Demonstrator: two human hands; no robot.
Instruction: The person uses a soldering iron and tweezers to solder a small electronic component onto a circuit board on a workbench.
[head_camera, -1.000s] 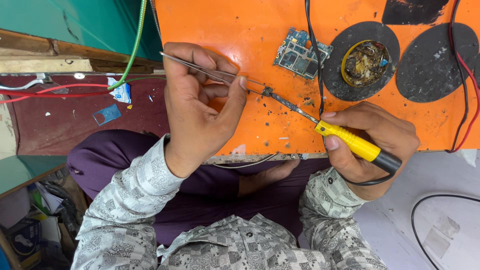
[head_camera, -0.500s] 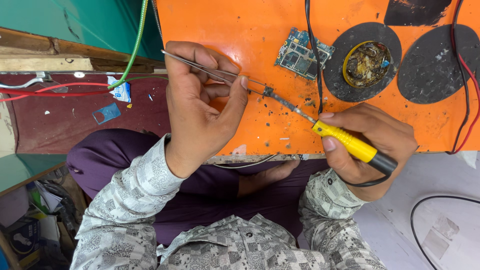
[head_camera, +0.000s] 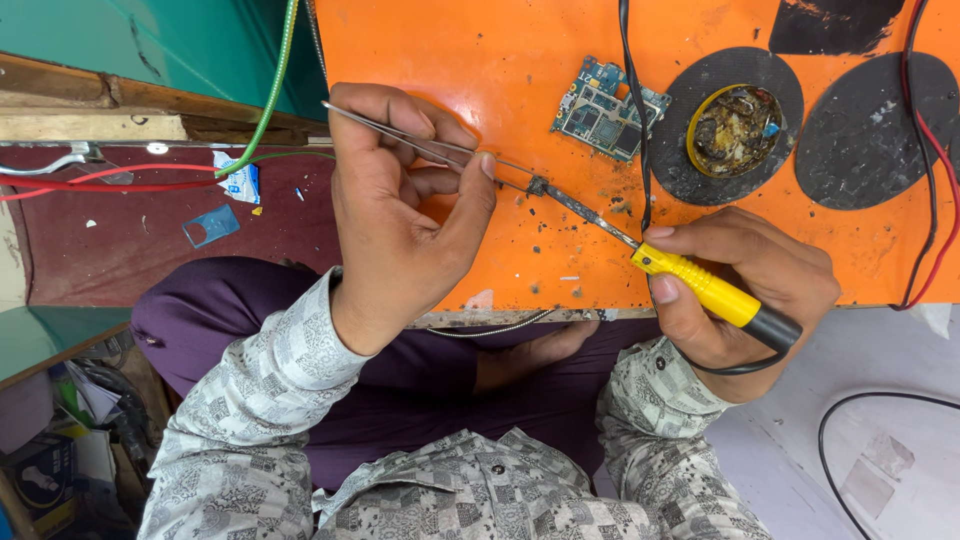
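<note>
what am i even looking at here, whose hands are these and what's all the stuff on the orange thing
The picture comes from a camera worn on a person's head, looking down, so you see their own two hands, patterned sleeves and lap. They sit at an orange work board. The left hand pinches metal tweezers, whose tips grip a tiny dark part. The right hand holds a soldering iron with a yellow handle, its tip meeting that part. On the board lie a small bare circuit board, two round black pads, one carrying a yellow tin of dark residue, and black and red wires.
</note>
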